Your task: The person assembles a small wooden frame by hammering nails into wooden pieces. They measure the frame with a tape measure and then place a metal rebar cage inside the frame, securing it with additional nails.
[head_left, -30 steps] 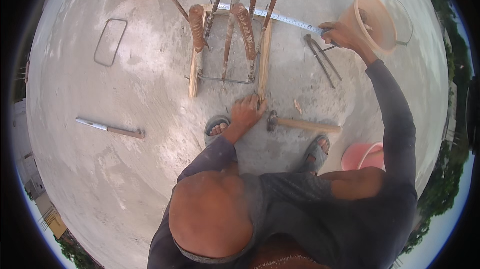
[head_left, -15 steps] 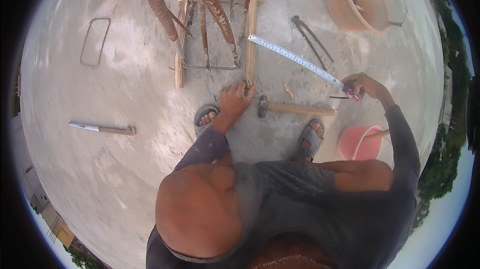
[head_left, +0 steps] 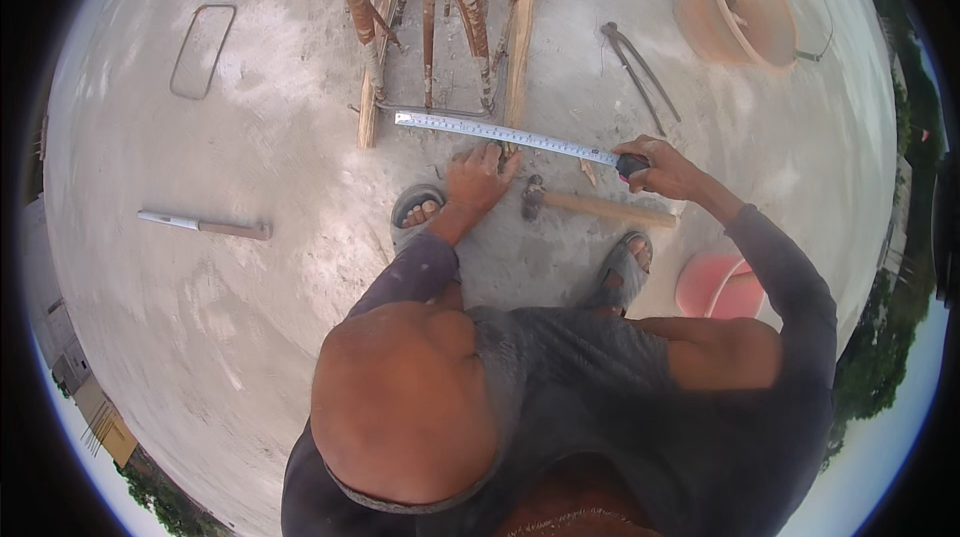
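My right hand [head_left: 664, 169] is closed around the dark case of a tape measure [head_left: 631, 166]. Its pale blade [head_left: 545, 141] runs out leftward, across the near end of a wooden frame's right strip [head_left: 520, 52], and its tip lies close to the left strip [head_left: 368, 115]. My left hand [head_left: 478, 180] grips the near end of the right strip, just below the blade; part of the fingertips is hidden. Several rusty steel bars [head_left: 428, 32] rise inside the frame, with a bent metal tie [head_left: 440, 111] around their foot.
A hammer [head_left: 605, 207] lies before my feet, with pincers [head_left: 640, 77] beyond. An orange bucket [head_left: 695, 12] stands far right, a pink bucket [head_left: 695, 289] near right. A rectangular metal loop [head_left: 177, 67] and a long-handled tool [head_left: 232, 230] lie left.
My right hand has moved left with the tape measure. The blade has swung nearly level, its tip passing from the right strip toward the left one. My left hand stays at the wood.
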Motion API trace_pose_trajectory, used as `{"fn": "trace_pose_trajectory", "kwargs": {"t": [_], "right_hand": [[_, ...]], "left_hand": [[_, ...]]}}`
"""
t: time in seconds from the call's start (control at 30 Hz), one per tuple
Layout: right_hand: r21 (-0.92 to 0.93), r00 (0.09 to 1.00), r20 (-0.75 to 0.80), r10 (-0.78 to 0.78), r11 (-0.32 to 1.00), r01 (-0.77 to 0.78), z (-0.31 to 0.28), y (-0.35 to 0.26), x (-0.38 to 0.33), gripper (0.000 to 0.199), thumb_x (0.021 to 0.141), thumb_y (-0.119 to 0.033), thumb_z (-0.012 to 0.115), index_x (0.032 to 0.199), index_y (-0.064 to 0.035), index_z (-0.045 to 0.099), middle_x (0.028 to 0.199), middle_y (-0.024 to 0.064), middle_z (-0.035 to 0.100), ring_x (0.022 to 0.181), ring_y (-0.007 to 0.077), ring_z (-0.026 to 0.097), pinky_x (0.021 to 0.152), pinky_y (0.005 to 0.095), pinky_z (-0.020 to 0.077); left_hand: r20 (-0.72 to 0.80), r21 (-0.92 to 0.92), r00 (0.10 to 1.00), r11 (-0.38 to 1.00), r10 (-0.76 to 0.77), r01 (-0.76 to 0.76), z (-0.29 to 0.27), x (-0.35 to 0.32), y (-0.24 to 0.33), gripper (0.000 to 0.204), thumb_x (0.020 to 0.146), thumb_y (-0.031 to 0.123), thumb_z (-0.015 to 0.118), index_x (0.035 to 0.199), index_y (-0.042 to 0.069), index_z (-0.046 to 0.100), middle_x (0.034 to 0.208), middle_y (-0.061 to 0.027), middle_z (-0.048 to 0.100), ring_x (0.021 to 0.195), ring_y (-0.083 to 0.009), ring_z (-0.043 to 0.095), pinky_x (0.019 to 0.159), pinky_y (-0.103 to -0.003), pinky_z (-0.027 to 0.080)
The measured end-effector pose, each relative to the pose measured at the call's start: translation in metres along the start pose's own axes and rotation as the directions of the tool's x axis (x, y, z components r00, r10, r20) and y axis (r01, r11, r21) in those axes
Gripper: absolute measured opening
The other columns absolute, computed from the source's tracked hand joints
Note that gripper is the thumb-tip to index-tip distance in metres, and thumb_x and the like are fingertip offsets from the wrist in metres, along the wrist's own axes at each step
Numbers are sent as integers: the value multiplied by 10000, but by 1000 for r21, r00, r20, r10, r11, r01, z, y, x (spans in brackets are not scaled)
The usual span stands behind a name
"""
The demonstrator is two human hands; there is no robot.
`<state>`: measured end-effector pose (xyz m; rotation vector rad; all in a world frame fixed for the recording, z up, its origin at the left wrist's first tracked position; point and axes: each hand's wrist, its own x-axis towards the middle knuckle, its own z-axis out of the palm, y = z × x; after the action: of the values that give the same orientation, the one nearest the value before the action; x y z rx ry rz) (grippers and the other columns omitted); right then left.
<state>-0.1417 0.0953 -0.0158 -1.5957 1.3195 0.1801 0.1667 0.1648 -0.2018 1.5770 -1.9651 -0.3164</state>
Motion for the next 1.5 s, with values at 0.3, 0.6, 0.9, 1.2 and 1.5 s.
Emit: {"fn": "trace_pose_trajectory", "kwargs": {"t": [0.3, 0.6, 0.9, 1.2, 1.5], "right_hand": [[-157, 995, -22, -96, 983, 91, 24, -9, 26, 472, 784, -225, 713, 1218, -40, 707, 1135, 211, 660, 1163, 378, 589, 994, 458, 470], [-158, 997, -27, -67, 986, 62, 20, -6, 25, 505, 824, -290, 726, 1268, -51, 701, 1218, 214, 634, 1184, 379, 593, 1024, 445, 463], [-168, 998, -12, -59, 984, 56, 11, -19, 27, 491, 835, -304, 688, 1254, -51, 710, 1151, 204, 652, 1169, 359, 596, 992, 430, 469], [-191, 997, -8, -71, 979, 68, 10, -23, 31, 410, 799, -267, 717, 1163, -80, 743, 1145, 174, 661, 1129, 352, 604, 947, 434, 485], [-192, 996, -82, -23, 981, 6, 12, -30, 31, 468, 811, -222, 712, 1243, -43, 714, 1114, 177, 677, 1116, 341, 605, 973, 423, 479]], "left_hand": [[-32, 16, 999, 999, 42, -41, -10, 9, 8, 326, 862, 382, 785, 870, 65, 708, 754, -126, 706, 650, -318, 692, 638, -437, 560], [7, 63, 999, 997, 33, -33, -14, 9, 8, 335, 878, 377, 781, 754, 102, 635, 718, -80, 672, 636, -295, 684, 615, -418, 554], [-14, 41, 998, 998, 57, -56, -11, 9, 5, 327, 876, 365, 784, 741, 112, 628, 715, -73, 661, 622, -292, 678, 587, -419, 550], [-6, 28, 999, 999, 39, -39, -10, 8, 3, 321, 866, 364, 778, 751, 102, 631, 714, -87, 653, 614, -312, 668, 573, -430, 545], [5, -35, 1000, 999, 5, -5, -10, 5, 2, 317, 886, 364, 751, 790, 76, 659, 753, -111, 681, 626, -339, 676, 590, -445, 555]]}}
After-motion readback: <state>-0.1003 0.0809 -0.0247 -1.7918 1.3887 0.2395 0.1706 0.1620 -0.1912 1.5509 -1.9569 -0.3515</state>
